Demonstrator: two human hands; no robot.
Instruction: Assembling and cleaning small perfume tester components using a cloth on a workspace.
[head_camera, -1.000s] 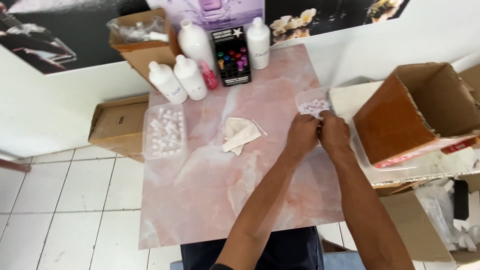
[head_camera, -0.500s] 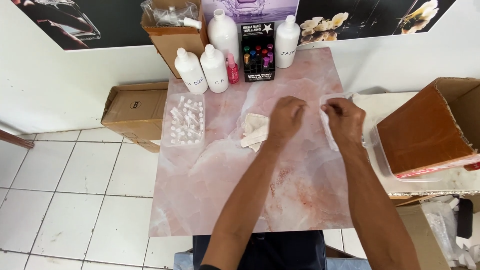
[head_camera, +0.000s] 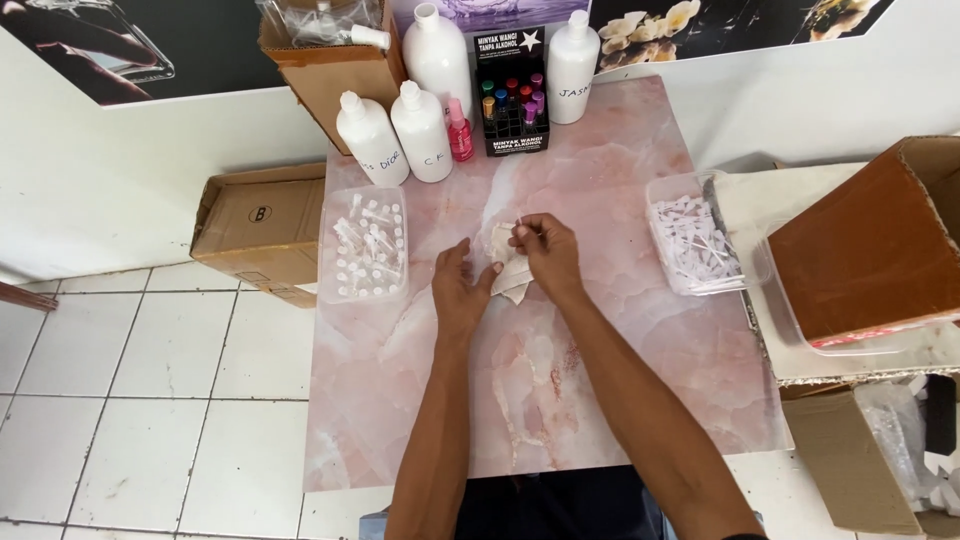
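Nearest the camera, low in the frame, both forearms rise over the pink marbled tabletop (head_camera: 560, 400) toward its centre. The left hand (head_camera: 462, 290) lies flat, fingers spread and holding nothing, its fingertips pressing the edge of a crumpled cream-white cloth (head_camera: 508, 268) just above mid-frame. The right hand (head_camera: 545, 255) rests on the cloth's other side, thumb and forefinger pinched on a tiny white piece (head_camera: 522, 228) too small to identify.

The cloth looks thin, limp and very light; it would bunch and slide on the glossy top unless pinned, so it is best taken by a pinched corner or edge while the other palm holds it flat. The tiny piece seems weightless and easily dropped, a fingertip job only.

Left of centre sits a clear plastic tray of small clear vials (head_camera: 366, 248), probably fragile and easily toppled. At right, a clear tub of thin white plastic parts (head_camera: 700, 240). Beyond the right edge, an open brown cardboard box (head_camera: 870, 250). Along the top, four white plastic bottles (head_camera: 420, 130), a small pink bottle (head_camera: 460, 132) and a black display box of coloured vials (head_camera: 512, 95).
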